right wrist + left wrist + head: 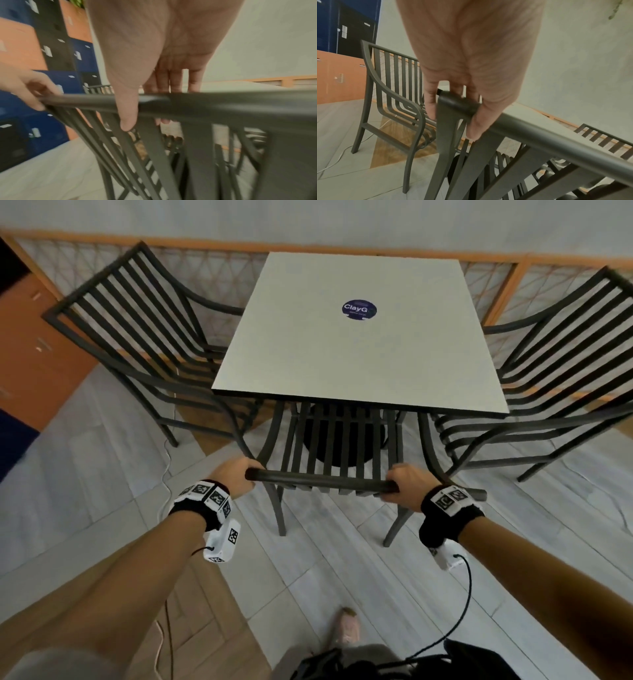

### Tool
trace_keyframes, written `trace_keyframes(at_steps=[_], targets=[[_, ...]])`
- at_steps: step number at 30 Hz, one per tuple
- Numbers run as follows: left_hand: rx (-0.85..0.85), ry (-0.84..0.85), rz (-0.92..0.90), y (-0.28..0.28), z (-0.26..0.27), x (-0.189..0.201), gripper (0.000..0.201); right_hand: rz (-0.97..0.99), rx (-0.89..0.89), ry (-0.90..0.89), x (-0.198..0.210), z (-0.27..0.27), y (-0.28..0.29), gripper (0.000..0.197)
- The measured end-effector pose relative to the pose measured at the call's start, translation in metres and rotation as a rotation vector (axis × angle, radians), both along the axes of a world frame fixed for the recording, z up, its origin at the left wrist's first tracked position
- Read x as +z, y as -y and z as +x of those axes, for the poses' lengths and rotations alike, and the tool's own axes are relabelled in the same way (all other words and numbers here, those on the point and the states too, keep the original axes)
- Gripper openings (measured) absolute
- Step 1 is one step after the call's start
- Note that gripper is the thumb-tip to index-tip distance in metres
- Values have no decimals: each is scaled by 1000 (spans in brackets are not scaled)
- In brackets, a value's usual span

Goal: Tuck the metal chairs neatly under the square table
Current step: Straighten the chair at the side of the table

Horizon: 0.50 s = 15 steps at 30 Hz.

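Note:
A dark metal chair stands at the near side of the white square table, its seat partly under the tabletop. My left hand grips the left end of its top rail. At the rail's right end my right hand grips it too. In the left wrist view fingers and thumb of the left hand wrap the rail's end. The right wrist view is blurred; the right hand curls over the rail. Two more metal chairs stand at the table's left and right.
A low wooden lattice fence runs behind the table along a pale wall. Orange, blue and black lockers stand at the left. A white cable lies on the grey plank floor. My shoe shows at the bottom.

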<state>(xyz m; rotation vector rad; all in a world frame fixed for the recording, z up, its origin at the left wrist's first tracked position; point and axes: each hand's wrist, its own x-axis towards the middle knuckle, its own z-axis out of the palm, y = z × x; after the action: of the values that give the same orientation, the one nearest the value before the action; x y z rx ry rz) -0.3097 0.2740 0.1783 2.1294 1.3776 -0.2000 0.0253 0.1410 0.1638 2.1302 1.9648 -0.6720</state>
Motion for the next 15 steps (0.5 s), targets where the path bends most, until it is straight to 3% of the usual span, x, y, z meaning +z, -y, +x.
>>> trace_keyframes(at_steps=[7,15], targets=[[-40,123,1,-18,-46,18,37,70,294,-173,43,-87,-72,20],[19,26,33,-100,-139,7,29,215,449,-413,76,-211,-196,17]])
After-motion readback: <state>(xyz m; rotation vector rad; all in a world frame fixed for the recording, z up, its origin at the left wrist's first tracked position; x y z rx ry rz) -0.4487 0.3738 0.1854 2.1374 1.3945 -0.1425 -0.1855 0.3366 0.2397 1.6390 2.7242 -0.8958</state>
